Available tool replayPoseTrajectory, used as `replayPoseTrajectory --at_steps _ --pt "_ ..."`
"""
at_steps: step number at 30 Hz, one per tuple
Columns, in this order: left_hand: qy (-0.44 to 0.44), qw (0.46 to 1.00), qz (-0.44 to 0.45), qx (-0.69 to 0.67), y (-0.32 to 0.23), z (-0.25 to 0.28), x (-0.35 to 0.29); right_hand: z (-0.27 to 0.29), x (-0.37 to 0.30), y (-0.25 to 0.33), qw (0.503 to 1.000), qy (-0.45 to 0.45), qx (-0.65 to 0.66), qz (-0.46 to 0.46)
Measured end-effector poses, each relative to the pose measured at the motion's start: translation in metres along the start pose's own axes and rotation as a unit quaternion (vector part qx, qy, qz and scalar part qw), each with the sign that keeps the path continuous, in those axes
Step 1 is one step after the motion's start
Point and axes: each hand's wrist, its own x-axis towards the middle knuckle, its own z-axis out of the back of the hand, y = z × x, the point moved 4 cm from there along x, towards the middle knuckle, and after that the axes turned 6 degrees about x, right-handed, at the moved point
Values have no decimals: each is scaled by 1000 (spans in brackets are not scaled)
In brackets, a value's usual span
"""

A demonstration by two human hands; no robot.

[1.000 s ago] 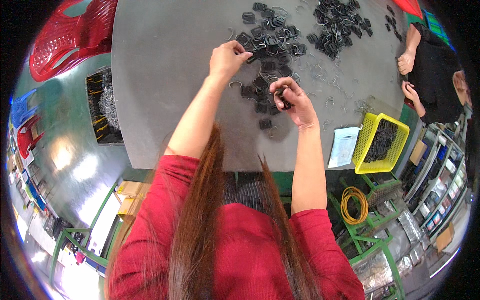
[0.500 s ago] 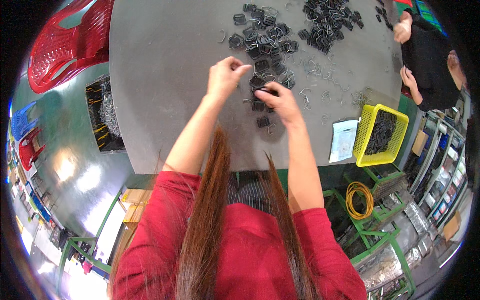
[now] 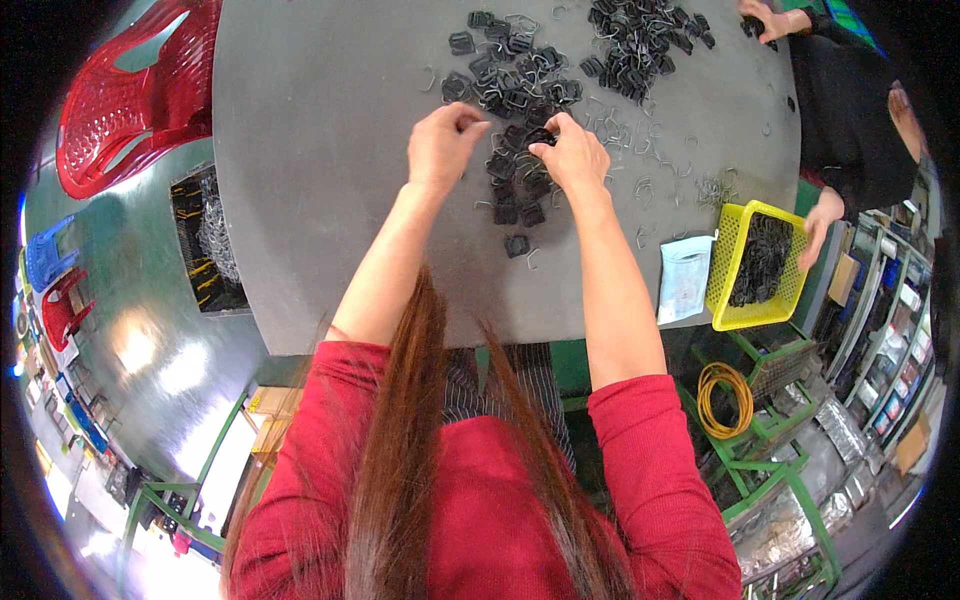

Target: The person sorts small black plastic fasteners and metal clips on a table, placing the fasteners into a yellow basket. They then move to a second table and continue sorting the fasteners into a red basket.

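My left hand (image 3: 440, 147) is over the grey table (image 3: 320, 150), left of a strip of black plastic buckles (image 3: 507, 168). Its thumb and fingers are pinched together; anything between them is too small to make out. Across the strip, my right hand (image 3: 578, 157) grips a black buckle (image 3: 541, 139) between thumb and fingertips, just above other buckles. One separate buckle (image 3: 516, 246) lies closest to me, with a bent wire hook (image 3: 532, 260) beside it. Further away the strip widens into a heap of buckles (image 3: 512, 95), several with wire pieces among them.
Another dark heap (image 3: 632, 50) is at the far right, with loose wire hooks (image 3: 643, 188) below it. A blue face mask (image 3: 686, 278) lies by a yellow basket (image 3: 760, 321) of black pieces. A co-worker's hands (image 3: 768, 20) are at the right edge. A red chair (image 3: 135, 105) stands left.
My right hand has moved away from me along the strip, holding a black buckle. My left hand has shifted slightly. The co-worker's hands have moved, one now beside the yellow basket.
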Motion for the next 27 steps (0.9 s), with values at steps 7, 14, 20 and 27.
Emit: replayPoseTrajectory --at_steps 7,14,20,27 --pt "-23 975 -85 203 -53 -60 -1 -2 -7 -75 968 12 250 -6" --pt "-54 986 -70 140 -76 -75 -7 73 -61 -168 878 38 466 -98" --pt "205 970 -72 -109 -235 -203 -89 175 -116 -313 890 -169 404 -129" --pt "121 964 -155 -179 -319 -260 -117 246 -108 -361 961 -256 61 -88"
